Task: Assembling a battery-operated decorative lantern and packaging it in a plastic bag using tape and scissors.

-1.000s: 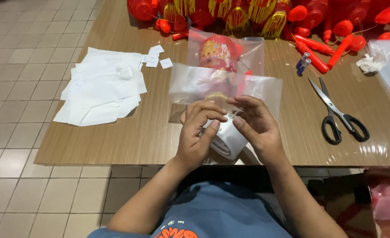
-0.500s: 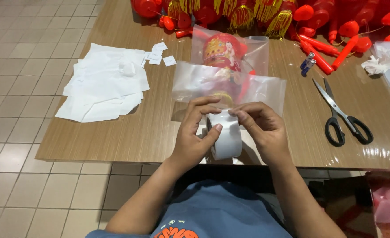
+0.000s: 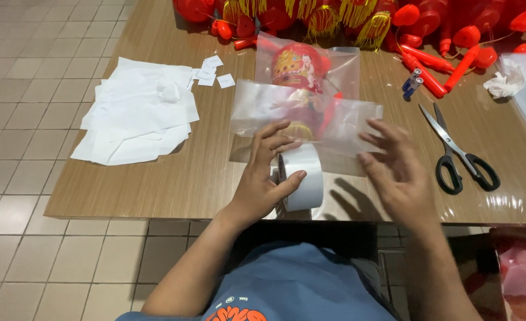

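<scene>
My left hand [image 3: 266, 175] grips a white roll of tape or labels [image 3: 303, 176] near the front edge of the wooden table [image 3: 156, 184]. My right hand [image 3: 394, 169] hovers beside it with fingers spread, holding nothing, close to a clear plastic bag [image 3: 263, 110]. That bag contains a red and gold lantern, mostly hidden behind the film. A second clear bag holding a red lantern [image 3: 295, 64] lies just behind it.
White paper sheets [image 3: 135, 116] and small white slips [image 3: 212, 71] lie at the left. Black-handled scissors [image 3: 462, 154] rest at the right. Red lanterns with gold tassels [image 3: 334, 15], red sticks [image 3: 435, 74], two batteries [image 3: 411, 83] and crumpled paper [image 3: 504, 83] line the back.
My right hand has let go of the roll and pulled away to the right with fingers spread. My left hand keeps hold of the roll.
</scene>
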